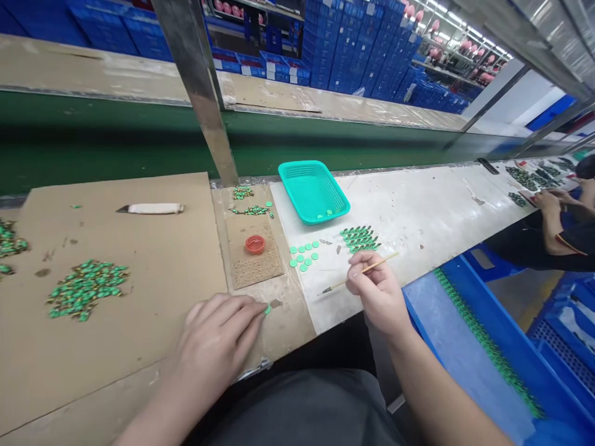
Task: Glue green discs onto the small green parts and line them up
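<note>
Between the thumb and fingertips of my left hand [220, 331] is a small green disc [268, 310], just above the cardboard at the bench's front edge. My right hand [377, 291] grips a thin paintbrush [379, 262], its dark tip pointing left over the white surface. Several flat green discs [304, 255] lie in loose rows between my hands. Just beyond my right hand stands a tight group of green pieces with dark upright parts [360, 238]. A small red dish [255, 244] sits on a brown board [251, 272], farther back than my left hand.
A teal basket [312, 192] with a few discs stands at the back. Piles of small green-and-gold parts [88, 288] and a wrapped blade [155, 209] lie on cardboard at left. A blue crate [465, 322] holds rows of green pieces at right. Another person's hands [551, 201] work farther right.
</note>
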A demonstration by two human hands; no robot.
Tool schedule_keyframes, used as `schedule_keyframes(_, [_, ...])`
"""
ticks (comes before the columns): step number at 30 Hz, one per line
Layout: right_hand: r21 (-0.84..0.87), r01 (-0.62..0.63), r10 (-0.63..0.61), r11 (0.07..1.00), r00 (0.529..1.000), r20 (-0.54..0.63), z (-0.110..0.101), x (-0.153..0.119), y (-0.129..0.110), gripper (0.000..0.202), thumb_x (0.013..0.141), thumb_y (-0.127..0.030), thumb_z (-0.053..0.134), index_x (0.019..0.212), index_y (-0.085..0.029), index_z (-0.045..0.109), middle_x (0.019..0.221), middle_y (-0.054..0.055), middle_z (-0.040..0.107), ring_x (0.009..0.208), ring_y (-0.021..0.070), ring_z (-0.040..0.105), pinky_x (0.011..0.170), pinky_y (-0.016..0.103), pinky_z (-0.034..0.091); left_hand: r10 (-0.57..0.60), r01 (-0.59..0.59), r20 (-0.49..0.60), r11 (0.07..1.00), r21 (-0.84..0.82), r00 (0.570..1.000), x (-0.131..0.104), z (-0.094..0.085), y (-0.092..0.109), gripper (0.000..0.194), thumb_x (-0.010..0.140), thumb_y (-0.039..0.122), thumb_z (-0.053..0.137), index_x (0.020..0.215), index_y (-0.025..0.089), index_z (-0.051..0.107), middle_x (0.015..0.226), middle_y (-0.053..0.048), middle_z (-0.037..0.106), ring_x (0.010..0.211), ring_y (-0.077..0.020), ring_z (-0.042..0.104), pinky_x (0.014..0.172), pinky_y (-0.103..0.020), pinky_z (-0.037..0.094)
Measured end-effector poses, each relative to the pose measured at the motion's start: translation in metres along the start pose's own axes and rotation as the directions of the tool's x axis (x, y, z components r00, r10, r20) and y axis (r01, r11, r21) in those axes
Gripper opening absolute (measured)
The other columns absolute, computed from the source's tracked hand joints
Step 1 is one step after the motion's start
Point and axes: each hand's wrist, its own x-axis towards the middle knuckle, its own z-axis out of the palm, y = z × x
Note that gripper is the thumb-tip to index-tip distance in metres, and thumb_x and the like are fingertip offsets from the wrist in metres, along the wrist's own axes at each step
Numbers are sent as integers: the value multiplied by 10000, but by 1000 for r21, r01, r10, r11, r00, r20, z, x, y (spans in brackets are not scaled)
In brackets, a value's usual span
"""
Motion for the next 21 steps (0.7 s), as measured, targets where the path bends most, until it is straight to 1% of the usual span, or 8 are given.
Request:
schedule_keyframes(2, [-7, -24, 24, 1000, 999, 32, 4, 3, 5, 330, 1043, -544, 858, 1032, -218, 809, 728, -20, 699, 641, 143, 647, 647, 288, 575, -30, 30, -17, 999, 18, 999, -1, 2, 3, 146, 1182, 283, 655, 1133, 266, 791, 1033, 0, 855, 956, -212, 747, 860, -383, 471])
schedule_keyframes(4, [-16, -36, 37, 999, 998, 42, 7, 6, 8, 429, 1068, -631, 809, 985, -210, 821, 769, 30, 775, 687, 180, 732, 697, 337, 639, -26, 27, -17, 999, 38, 1000, -4, 2, 7, 147, 1179, 272, 654, 1184, 257, 800, 1100, -22, 874, 1019, -236, 763, 906, -402, 480])
schedule_keyframes(6, [-27, -29, 29, 999, 999, 23, 10, 9, 10, 468, 1071, -676, 798, 980, -218, 815, 814, 46, 815, 725, 195, 776, 727, 360, 671, 14, -14, -1, 998, 55, 1000, -7, 0, 10, 197, 1176, 248, 636, 1268, 247, 810, 1201, -41, 895, 1082, -256, 777, 962, -425, 483])
schedule_keyframes(8, [-42, -6, 6, 999, 1000, -10, 11, 12, 9, 426, 1045, -650, 852, 1009, -228, 805, 835, 32, 827, 753, 191, 793, 753, 354, 681, 57, -58, 20, 995, 80, 998, -10, -2, 13, 249, 1178, 230, 611, 1323, 238, 813, 1242, -49, 903, 1089, -263, 782, 988, -442, 477])
schedule_keyframes(11, [-65, 45, -49, 997, 997, -60, 12, 13, 9, 361, 1012, -557, 932, 1051, -238, 767, 851, 3, 828, 776, 174, 799, 783, 337, 680, 64, -66, 19, 990, 126, 998, -12, -2, 15, 258, 1179, 232, 597, 1309, 241, 820, 1225, -47, 907, 1050, -271, 774, 973, -459, 468])
schedule_keyframes(16, [-67, 144, -152, 987, 980, -128, 15, 19, 10, 366, 1095, -581, 834, 1036, -263, 662, 835, -34, 800, 749, 154, 781, 756, 321, 673, 89, -89, 3, 990, 110, 996, -13, 0, 14, 251, 1169, 215, 617, 1338, 197, 802, 1272, -74, 897, 1099, -284, 764, 1006, -476, 484])
schedule_keyframes(19, [-79, 189, -197, 979, 975, -106, 18, 27, 8, 334, 1127, -571, 782, 1068, -251, 705, 864, -11, 808, 750, 164, 790, 731, 332, 688, 131, -132, 18, 984, 116, 991, -14, -1, 13, 252, 1171, 196, 612, 1340, 177, 798, 1256, -74, 897, 1075, -278, 753, 995, -483, 487])
schedule_keyframes(21, [-117, 226, -235, 967, 970, -66, 23, 35, 4, 310, 1156, -538, 735, 1083, -237, 748, 883, 10, 813, 762, 171, 797, 744, 351, 707, 126, -128, 16, 982, 138, 992, -15, 0, 14, 265, 1183, 221, 599, 1349, 177, 801, 1250, -76, 896, 1046, -282, 745, 980, -493, 484])
